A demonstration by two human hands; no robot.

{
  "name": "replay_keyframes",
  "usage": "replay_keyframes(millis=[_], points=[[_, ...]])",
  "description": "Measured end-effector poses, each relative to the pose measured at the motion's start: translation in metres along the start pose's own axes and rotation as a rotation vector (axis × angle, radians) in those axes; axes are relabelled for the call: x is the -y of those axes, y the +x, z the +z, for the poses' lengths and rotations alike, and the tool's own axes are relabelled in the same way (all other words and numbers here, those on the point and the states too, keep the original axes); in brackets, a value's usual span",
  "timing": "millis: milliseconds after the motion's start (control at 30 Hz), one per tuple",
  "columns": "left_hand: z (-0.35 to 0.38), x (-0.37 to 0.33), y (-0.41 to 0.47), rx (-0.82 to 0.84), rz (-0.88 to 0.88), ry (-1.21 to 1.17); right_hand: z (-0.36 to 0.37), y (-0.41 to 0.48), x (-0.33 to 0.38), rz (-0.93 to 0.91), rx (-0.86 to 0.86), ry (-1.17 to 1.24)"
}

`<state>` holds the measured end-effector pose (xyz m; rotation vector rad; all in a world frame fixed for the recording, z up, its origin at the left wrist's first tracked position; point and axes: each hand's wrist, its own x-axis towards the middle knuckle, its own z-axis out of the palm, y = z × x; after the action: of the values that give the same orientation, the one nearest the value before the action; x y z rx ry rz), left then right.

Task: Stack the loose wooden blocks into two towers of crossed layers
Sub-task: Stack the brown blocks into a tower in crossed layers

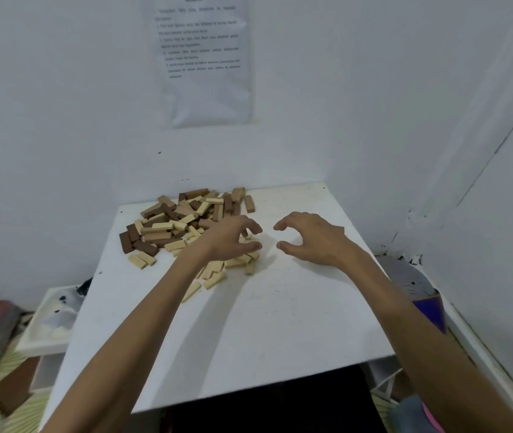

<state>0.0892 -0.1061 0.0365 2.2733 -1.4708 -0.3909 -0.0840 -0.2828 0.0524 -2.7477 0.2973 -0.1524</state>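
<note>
A loose pile of wooden blocks [183, 223], light, mid-brown and dark brown, lies on the far left part of the white table [249, 323]. Some pale blocks [214, 276] spill toward me under my left forearm. My left hand [233, 239] hovers over the pile's right edge, fingers loosely curled and spread, holding nothing I can see. My right hand [311, 239] hovers over bare tabletop just right of it, fingers curved, thumb apart, empty. The two hands face each other with a small gap between the fingertips. No tower stands on the table.
White walls close in behind and to the right; a printed sheet [205, 57] hangs on the back wall. A low white shelf [49, 323] with clutter sits left of the table. A grey plush toy [411, 282] lies at the right edge.
</note>
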Motion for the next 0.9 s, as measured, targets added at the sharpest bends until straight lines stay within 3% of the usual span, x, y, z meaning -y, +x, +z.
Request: replay_keyframes(millis=[233, 533, 700, 900], points=[[-0.010, 0.031, -0.016, -0.104, -0.076, 0.037, 0.023, 0.030, 0.027, -0.020, 0.011, 0.099], [-0.026, 0.071, 0.028, -0.096, -0.160, 0.185, 0.044, 0.100, 0.026, 0.033, 0.039, 0.097], [-0.019, 0.091, 0.067, -0.148, -0.152, 0.302, 0.071, 0.141, 0.017, 0.090, 0.016, 0.043], [-0.003, 0.111, 0.096, -0.122, -0.197, 0.428, 0.101, 0.164, 0.007, 0.020, 0.018, -0.150]])
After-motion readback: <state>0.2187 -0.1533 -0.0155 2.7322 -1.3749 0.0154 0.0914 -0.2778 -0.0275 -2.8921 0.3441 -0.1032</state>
